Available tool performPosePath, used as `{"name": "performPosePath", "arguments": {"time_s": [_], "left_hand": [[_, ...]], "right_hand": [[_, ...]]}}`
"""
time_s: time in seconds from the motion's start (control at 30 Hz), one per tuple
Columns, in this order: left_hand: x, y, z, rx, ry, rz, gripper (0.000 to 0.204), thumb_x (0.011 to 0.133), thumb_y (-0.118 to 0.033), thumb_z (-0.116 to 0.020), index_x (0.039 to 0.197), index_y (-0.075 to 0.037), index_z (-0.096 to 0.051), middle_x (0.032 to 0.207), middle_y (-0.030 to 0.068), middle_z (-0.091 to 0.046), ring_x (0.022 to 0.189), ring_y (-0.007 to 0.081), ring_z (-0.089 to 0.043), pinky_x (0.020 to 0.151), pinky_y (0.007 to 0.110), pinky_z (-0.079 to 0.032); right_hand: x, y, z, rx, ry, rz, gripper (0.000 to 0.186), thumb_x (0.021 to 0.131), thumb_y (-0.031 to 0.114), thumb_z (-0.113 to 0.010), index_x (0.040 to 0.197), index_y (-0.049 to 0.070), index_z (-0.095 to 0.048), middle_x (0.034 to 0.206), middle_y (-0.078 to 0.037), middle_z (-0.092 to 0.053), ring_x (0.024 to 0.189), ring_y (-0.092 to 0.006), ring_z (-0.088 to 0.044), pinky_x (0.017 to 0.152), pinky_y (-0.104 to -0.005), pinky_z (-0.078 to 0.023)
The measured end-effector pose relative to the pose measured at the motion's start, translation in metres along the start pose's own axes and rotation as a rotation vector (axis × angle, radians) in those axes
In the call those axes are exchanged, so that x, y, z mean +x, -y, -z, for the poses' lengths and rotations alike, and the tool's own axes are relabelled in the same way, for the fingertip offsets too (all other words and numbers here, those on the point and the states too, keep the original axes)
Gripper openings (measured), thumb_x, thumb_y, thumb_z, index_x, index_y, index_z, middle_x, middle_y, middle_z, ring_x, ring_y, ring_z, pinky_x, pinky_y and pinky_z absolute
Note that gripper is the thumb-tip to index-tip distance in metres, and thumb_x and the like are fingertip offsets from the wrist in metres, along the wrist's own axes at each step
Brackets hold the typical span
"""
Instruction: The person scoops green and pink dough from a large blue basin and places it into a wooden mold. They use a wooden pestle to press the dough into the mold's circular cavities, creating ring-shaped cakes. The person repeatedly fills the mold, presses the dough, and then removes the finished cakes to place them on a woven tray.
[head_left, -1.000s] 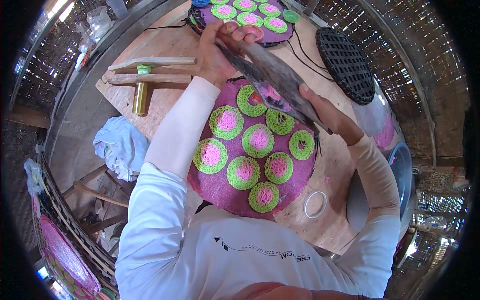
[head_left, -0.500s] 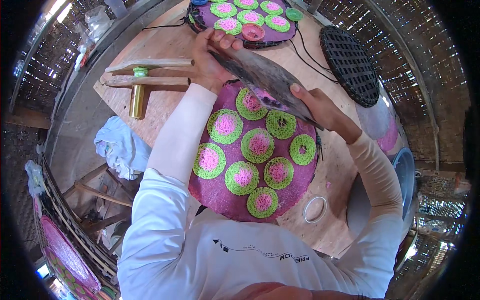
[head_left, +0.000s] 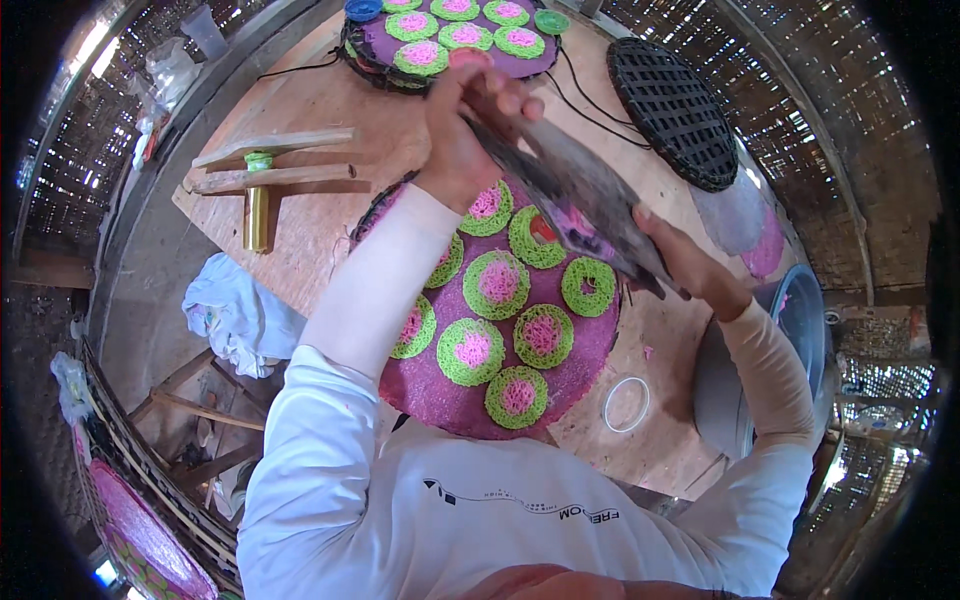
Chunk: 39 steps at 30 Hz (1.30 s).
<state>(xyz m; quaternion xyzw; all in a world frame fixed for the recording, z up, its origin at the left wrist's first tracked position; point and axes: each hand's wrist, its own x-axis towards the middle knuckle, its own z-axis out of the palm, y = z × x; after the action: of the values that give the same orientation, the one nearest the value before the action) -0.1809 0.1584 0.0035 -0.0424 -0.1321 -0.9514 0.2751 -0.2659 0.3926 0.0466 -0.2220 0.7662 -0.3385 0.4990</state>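
Both my hands hold a long, weathered grey-brown wooden press point(head_left: 590, 190), tilted above a round purple-topped tray. Two edges show at its right end, and pink stuff clings to its underside. My left hand point(head_left: 465, 135) wraps its upper left end, with the fingertips over the top edge. My right hand point(head_left: 690, 262) grips its lower right end. Below, the round purple tray point(head_left: 440, 385) bears several lacy green discs point(head_left: 497, 284), most with pink strands at the centre. One disc point(head_left: 588, 287) shows little pink. Something orange-red shows in another disc, partly hidden beneath the press.
A second tray of such discs point(head_left: 466, 36) stands at the far side, with a blue cup point(head_left: 363, 9) and green cup point(head_left: 551, 22). A black woven rack point(head_left: 672, 113), wooden sticks with a golden cylinder point(head_left: 256, 220), a white ring point(head_left: 626, 404) and a grey tub point(head_left: 722, 385) lie around.
My hands and the wooden press have moved right and slightly down over the tray. Something orange-red now shows in one disc's centre. The whole view has shifted slightly.
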Motion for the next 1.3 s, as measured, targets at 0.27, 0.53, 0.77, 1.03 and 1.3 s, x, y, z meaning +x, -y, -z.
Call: {"name": "performPosePath", "arguments": {"time_s": [0.27,0.53,0.77,1.03,1.3], "left_hand": [[0.006,0.020,0.028,0.007,0.033,0.101,0.027,0.080,-0.029,-0.050,0.060,-0.015,-0.041,0.052,-0.0014,-0.041,0.056,0.0164,-0.042,0.060,0.028,-0.038],[0.007,0.025,0.044,0.005,0.062,0.087,0.027,0.080,-0.031,-0.048,0.060,-0.014,-0.042,0.054,-0.0015,-0.041,0.057,0.0175,-0.043,0.060,0.028,-0.038],[0.010,0.012,-0.029,0.054,0.216,0.048,0.034,0.081,-0.036,-0.045,0.062,-0.008,-0.048,0.053,0.0026,-0.044,0.057,0.0173,-0.045,0.060,0.032,-0.039],[-0.020,0.085,-0.009,-0.049,0.080,0.300,0.028,0.080,-0.031,-0.047,0.058,-0.013,-0.041,0.050,-0.0008,-0.037,0.054,0.0154,-0.039,0.057,0.027,-0.035],[-0.014,0.099,0.006,0.006,0.023,0.326,0.030,0.080,-0.029,-0.047,0.056,-0.016,-0.036,0.047,-0.0031,-0.032,0.050,0.0130,-0.035,0.053,0.025,-0.033]], "right_hand": [[0.009,-0.027,-0.013,-0.121,-0.150,0.014,0.075,0.083,0.064,-0.034,0.076,-0.005,-0.062,0.055,-0.006,-0.052,0.051,-0.0120,-0.049,0.047,-0.0266,-0.037],[0.010,-0.027,-0.008,-0.195,-0.181,0.006,0.077,0.081,0.066,-0.036,0.076,-0.007,-0.061,0.056,-0.006,-0.052,0.054,-0.0110,-0.049,0.049,-0.0254,-0.039],[0.002,-0.032,-0.007,0.006,-0.177,0.236,0.075,0.082,0.066,-0.032,0.083,-0.004,-0.060,0.064,-0.008,-0.056,0.058,-0.0126,-0.053,0.051,-0.0252,-0.040],[-0.064,-0.076,0.002,0.093,-0.174,-0.059,0.077,0.082,0.067,-0.028,0.070,-0.002,-0.058,0.055,-0.008,-0.054,0.047,-0.0162,-0.053,0.048,-0.0280,-0.043],[-0.056,-0.094,-0.009,-0.071,-0.324,-0.125,0.078,0.080,0.070,-0.031,0.055,-0.001,-0.056,0.047,-0.008,-0.050,0.043,-0.0167,-0.052,0.045,-0.0309,-0.042]]}}
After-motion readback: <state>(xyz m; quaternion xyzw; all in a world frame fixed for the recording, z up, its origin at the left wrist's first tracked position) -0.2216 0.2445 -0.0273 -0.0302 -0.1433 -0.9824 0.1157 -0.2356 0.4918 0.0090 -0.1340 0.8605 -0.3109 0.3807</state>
